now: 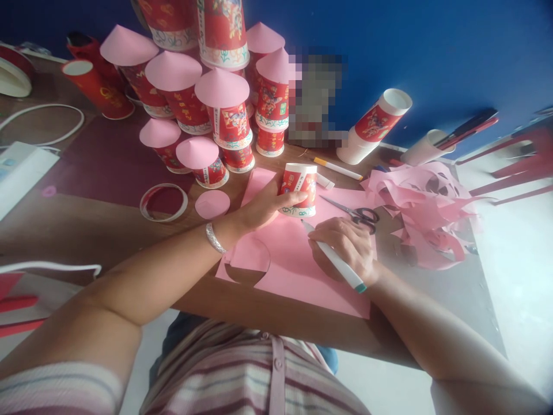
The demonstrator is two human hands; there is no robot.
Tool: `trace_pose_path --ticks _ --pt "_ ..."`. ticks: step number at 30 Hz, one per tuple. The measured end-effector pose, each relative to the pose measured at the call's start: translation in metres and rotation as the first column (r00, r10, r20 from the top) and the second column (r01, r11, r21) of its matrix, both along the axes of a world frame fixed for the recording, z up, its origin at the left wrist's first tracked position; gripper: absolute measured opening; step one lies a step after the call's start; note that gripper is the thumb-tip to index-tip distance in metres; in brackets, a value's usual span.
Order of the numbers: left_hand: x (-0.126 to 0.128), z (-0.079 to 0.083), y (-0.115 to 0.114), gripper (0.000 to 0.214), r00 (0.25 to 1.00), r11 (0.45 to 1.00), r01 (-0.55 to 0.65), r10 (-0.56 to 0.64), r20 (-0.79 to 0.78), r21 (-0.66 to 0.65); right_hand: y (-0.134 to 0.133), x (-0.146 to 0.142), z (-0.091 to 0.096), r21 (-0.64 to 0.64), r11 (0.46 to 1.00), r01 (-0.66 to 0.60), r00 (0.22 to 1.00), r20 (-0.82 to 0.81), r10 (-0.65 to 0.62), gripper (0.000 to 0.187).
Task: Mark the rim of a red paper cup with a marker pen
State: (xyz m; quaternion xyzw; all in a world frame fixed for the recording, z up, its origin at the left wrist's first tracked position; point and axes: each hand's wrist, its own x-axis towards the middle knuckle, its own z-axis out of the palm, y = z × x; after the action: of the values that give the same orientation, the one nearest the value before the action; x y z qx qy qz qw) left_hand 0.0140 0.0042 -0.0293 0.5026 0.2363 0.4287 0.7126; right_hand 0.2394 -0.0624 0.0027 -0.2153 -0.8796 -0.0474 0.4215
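Observation:
My left hand is wrapped around a red paper cup with a white rim and drawn marks along its lower band. The cup stands on or just above a pink paper sheet; I cannot tell if it touches. In my right hand is a white marker with a green end, its tip pointing at the cup's base. Scissors lie on the sheet just beyond my right hand. A round hole is cut in the sheet's near left part, and a pink paper disc lies left of the cup.
Red cups with pink cone roofs stand stacked at the back left. A tape ring lies before them. Pink paper scraps heap on the right, near a pen cup. Stacked cups lean by the blue wall.

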Motion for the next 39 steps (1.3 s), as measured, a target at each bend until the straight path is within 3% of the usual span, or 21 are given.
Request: trace_pose_path --ticks 21,39 --pt "0.0 -0.004 -0.002 0.055 0.999 0.999 -0.033 0.033 -0.025 -0.005 0.001 0.0 -0.006 -0.052 0.999 0.017 1.0 0.017 -0.016 0.019" --pt "0.002 -0.001 -0.003 0.059 0.999 0.999 -0.035 0.035 -0.031 -0.017 0.003 0.0 -0.011 -0.075 0.997 -0.01 1.0 -0.007 0.009 0.039"
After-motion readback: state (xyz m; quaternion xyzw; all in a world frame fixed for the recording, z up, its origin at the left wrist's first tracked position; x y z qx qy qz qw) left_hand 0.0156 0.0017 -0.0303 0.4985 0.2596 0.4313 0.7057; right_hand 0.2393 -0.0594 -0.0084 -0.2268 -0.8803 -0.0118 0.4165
